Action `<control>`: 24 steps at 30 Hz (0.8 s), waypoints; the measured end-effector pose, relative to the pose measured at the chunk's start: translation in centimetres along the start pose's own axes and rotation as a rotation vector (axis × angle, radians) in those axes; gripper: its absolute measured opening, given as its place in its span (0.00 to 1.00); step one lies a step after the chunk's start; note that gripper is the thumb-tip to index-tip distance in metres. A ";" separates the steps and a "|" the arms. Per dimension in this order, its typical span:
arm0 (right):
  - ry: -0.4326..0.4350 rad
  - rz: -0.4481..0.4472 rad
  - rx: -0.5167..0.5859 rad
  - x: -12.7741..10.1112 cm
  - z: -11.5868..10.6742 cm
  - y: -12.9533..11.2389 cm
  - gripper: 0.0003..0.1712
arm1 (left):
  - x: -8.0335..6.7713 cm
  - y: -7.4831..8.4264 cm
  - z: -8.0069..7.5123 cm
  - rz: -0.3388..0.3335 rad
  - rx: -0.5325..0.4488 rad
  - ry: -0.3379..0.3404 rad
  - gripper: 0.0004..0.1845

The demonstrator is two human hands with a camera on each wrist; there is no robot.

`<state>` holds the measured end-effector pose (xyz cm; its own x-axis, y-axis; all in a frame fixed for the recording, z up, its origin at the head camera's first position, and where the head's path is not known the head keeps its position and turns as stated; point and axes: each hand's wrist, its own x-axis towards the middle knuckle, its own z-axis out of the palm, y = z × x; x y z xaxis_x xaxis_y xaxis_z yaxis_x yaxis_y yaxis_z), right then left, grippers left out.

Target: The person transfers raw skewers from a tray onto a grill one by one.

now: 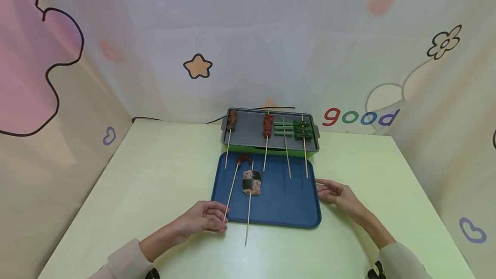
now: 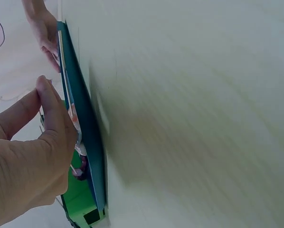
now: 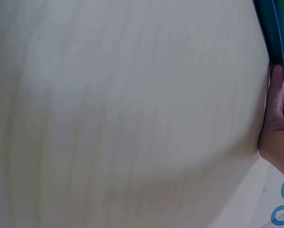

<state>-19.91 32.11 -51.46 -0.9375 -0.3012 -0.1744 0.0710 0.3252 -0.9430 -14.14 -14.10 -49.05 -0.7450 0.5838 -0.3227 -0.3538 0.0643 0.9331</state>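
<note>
My left hand pinches the stick end of a skewer with a curled, shrimp-like reddish piece at its tip, beside the front left corner of a blue tray. In the left wrist view, thumb and forefinger meet at their tips and hide the stick's end. Lying on the tray is a skewer of pale chunks with a dark wrap, its stick over the front rim. The right hand grips the tray's right edge, fingertips and thumb at the rim.
Behind the tray stands a green grill with a grey top. On it lie a brown meat skewer, a red one, a green-stalk one and a leafy green one, sticks reaching over the tray. A printed cloth hangs behind.
</note>
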 end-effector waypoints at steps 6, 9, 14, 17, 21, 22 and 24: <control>0.009 0.008 -0.010 0.0 0.2 -0.3 0.31 | -0.7 0.1 0.0 -0.001 -0.016 0.000 0.25; 0.012 0.005 -0.011 -0.1 0.3 -0.4 0.31 | -1.1 0.2 0.1 -0.003 -0.018 0.003 0.25; 0.014 0.013 -0.015 -0.1 -0.1 -0.4 0.32 | -1.4 0.9 0.4 0.010 -0.021 -0.016 0.26; 0.016 0.013 -0.018 -0.1 -0.1 -0.4 0.32 | -1.5 1.3 0.5 0.035 -0.012 -0.040 0.26; 0.020 0.008 -0.015 -0.1 0.0 -0.3 0.32 | -1.5 2.2 0.4 0.073 0.011 -0.056 0.27; 0.021 0.007 -0.010 -0.2 0.1 -0.2 0.32 | -1.5 2.4 0.4 0.081 0.017 -0.055 0.28; 0.022 0.009 0.001 -0.2 0.3 -0.1 0.33 | -1.4 2.9 0.2 0.095 0.032 -0.048 0.28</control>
<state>-19.63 31.90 -51.39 -0.9440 -0.2788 -0.1765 0.0795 0.3270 -0.9417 -14.02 -14.51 -45.82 -0.7460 0.6268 -0.2248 -0.2637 0.0319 0.9641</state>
